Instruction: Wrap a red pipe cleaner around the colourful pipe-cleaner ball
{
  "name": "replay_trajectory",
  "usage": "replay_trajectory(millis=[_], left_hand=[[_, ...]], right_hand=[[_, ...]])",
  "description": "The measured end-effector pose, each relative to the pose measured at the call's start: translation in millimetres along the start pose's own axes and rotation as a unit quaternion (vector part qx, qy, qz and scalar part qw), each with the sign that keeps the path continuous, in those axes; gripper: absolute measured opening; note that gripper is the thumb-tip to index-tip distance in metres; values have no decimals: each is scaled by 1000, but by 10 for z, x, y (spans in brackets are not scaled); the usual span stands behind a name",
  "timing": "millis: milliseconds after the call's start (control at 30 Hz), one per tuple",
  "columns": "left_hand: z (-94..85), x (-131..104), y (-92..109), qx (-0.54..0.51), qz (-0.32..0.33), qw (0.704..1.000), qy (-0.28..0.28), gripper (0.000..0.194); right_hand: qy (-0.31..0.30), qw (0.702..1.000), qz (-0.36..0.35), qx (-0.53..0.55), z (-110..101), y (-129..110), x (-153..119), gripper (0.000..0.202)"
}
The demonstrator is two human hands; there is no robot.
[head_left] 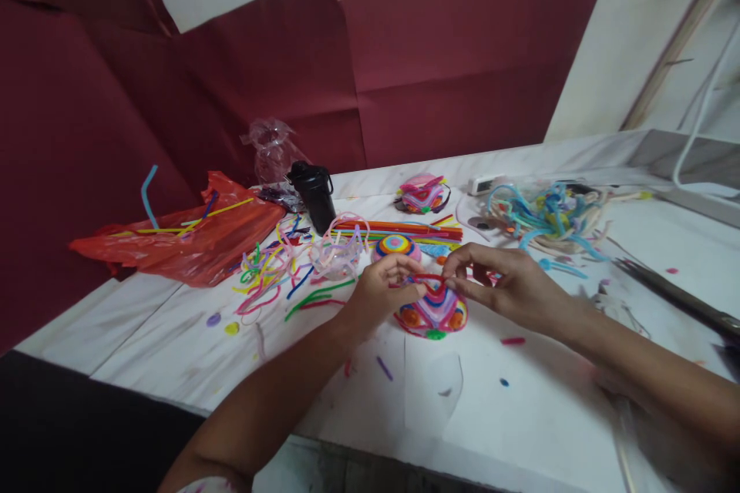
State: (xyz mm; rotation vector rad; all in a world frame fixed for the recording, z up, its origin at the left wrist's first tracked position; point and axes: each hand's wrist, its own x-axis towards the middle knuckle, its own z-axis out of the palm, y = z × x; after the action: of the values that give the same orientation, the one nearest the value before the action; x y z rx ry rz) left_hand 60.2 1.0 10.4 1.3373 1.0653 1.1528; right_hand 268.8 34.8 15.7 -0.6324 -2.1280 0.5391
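A red pipe cleaner (428, 277) is pinched at its left end by my left hand (385, 286) and at its right end by my right hand (500, 277). Just below it lies a colourful piece (433, 313) covered with pipe cleaners in pink, purple, orange and blue, with a green spot at its lower edge. My fingers hide its upper part. Behind my left hand sits a round disc (396, 248) with rings of yellow, blue and orange. Further back stands a similar decorated piece (425, 194) with a pink top.
A black bottle (315, 196) stands behind a tangle of pipe cleaners (271, 269). An orange-red plastic bag (190, 239) lies at left. Straight pipe cleaners (398, 229) lie at the back, a blue-toned heap (549, 216) at right. Scissors (676, 293) rest near the right edge.
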Motion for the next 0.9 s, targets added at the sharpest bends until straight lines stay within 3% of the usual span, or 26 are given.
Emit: replay_trajectory(millis=[133, 233, 367, 467, 567, 733, 900], left_hand=[[-53, -18, -28, -8, 5, 1000, -21, 45], [-74, -35, -40, -23, 1, 999, -29, 49], [-90, -49, -49, -45, -7, 999, -29, 50], [-103, -53, -52, -52, -3, 998, -22, 51], [-108, -55, -44, -66, -8, 998, -12, 52], [-110, -30, -43, -63, 12, 998, 15, 52], [-122, 34, -80, -56, 38, 996, 51, 51]], right_hand=[[-16, 1000, 16, 13, 17, -84, 15, 4], [-11, 993, 68, 94, 31, -135, 40, 11], [41, 957, 146, 246, -81, -160, 56, 29], [95, 932, 211, 278, -304, -81, -16, 40], [125, 936, 266, 191, -555, 119, -212, 43], [84, 933, 348, -30, -799, 501, -644, 50], [91, 914, 344, -193, -917, 531, -835, 11]])
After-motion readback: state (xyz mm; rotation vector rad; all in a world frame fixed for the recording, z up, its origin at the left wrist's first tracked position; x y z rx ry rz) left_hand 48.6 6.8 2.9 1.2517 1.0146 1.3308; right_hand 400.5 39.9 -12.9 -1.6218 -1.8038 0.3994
